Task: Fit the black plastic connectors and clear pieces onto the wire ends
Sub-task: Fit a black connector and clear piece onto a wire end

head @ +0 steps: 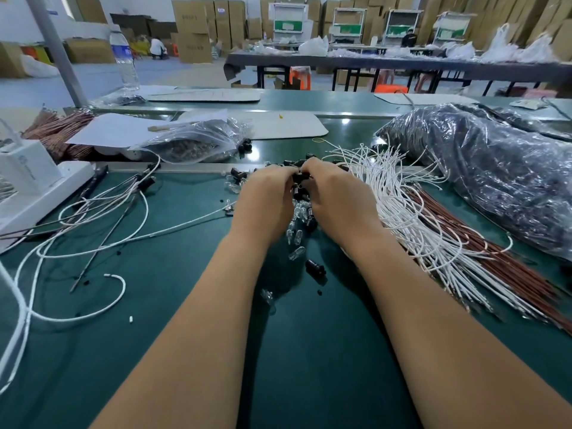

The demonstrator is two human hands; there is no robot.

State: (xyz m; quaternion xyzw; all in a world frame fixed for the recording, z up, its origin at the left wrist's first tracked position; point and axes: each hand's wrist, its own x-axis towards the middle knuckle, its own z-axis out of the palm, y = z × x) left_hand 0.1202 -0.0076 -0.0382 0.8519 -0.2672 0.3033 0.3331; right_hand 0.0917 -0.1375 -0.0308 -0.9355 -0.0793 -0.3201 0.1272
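**Both hands closed together on a black connector over the parts pile**

While both forearms reach out from the near edge, the left hand and the right hand meet at mid-bench, knuckles up and fingers curled inward. Between their fingertips a small black connector is pinched; each hand grips it from its own side. How the fingers lie underneath cannot be told, since the backs of the hands hide them.

Directly below and nearer than the hands lies a loose pile of clear pieces mixed with more black connectors; one separate black connector lies nearer still on the green bench mat, and a lone clear piece lies to its near left.

Just right of the right hand, a thick bundle of white wires fans out from far to near, with a bundle of brown wires touching its right side. Farther right rests a large clear plastic bag of dark parts.

To the left, several loose white wires curl across the mat, some fitted with dark ends. A white box-shaped device stands at the left edge. A smaller clear zip bag lies at the far left of centre, and a water bottle stands beyond it.
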